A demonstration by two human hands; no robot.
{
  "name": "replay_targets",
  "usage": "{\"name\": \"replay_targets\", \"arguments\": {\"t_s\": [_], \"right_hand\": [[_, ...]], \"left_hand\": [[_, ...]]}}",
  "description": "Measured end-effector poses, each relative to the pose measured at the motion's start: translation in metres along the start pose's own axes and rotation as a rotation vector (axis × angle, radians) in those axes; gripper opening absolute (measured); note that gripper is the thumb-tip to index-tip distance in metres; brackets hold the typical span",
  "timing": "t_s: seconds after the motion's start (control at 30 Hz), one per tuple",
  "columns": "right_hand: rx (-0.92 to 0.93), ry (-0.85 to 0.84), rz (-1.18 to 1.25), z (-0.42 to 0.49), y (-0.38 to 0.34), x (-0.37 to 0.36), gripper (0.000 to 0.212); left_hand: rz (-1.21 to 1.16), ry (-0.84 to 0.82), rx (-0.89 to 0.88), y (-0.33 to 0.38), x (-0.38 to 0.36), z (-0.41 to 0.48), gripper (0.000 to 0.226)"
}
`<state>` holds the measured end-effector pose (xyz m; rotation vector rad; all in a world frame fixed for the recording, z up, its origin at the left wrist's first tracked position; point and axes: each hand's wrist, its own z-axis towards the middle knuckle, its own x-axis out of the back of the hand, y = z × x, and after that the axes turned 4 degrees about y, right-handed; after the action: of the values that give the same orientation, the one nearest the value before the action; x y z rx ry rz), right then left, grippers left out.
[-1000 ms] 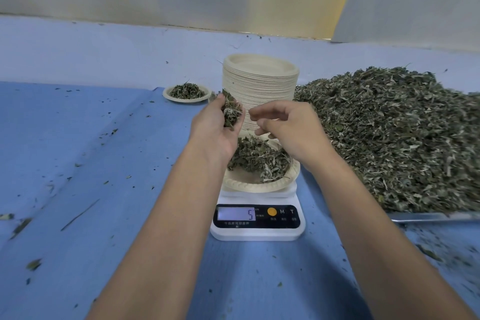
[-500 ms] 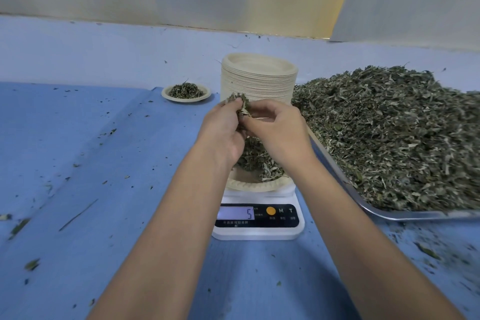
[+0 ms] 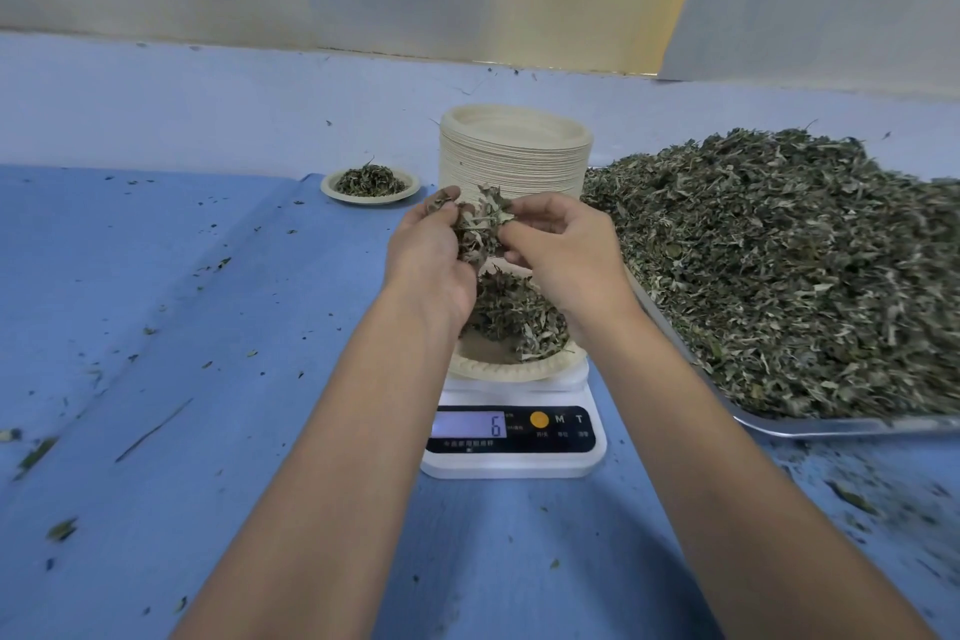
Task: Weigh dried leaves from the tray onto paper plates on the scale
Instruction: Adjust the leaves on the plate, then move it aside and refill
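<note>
Centre frame, the left hand (image 3: 431, 260) curls its fingers round a clump of dried green leaves (image 3: 480, 226), and the right hand (image 3: 563, 255) pinches the clump's edge between thumb and forefinger. Both hang just above the round beige paper plate (image 3: 498, 372) of leaves on the white digital scale (image 3: 511, 465), which reads 6. The silver metal tray (image 3: 831, 426), heaped with leaves, fills the right side.

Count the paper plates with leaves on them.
2. The near plate sits on the scale; the far plate lies on the blue cloth, left of the plate stack. Others could hide behind the stack.
</note>
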<state>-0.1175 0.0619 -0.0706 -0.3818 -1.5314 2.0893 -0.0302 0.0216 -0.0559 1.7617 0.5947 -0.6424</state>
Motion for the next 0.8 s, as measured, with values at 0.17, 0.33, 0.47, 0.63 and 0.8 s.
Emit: {"name": "replay_targets", "arguments": {"t_s": [0.17,0.33,0.47,0.63,0.8], "right_hand": [[-0.047,-0.018,0.021,0.000,-0.003,0.002,0.019],[-0.027,0.034,-0.017,0.001,-0.001,0.001,0.016],[-0.016,0.080,-0.024,0.004,0.000,0.005,0.014],[-0.025,0.042,-0.087,0.006,-0.001,0.009,0.013],[-0.045,0.004,-0.116,0.005,0.000,0.010,0.008]], "left_hand": [[-0.101,0.012,0.047,0.001,0.001,0.003,0.027],[-0.083,0.034,0.060,0.000,0.001,0.009,0.025],[-0.070,0.071,0.042,0.001,0.004,0.012,0.025],[-0.090,0.048,0.035,0.004,0.006,0.013,0.025],[-0.115,0.007,0.051,0.005,0.007,0.013,0.028]]}}
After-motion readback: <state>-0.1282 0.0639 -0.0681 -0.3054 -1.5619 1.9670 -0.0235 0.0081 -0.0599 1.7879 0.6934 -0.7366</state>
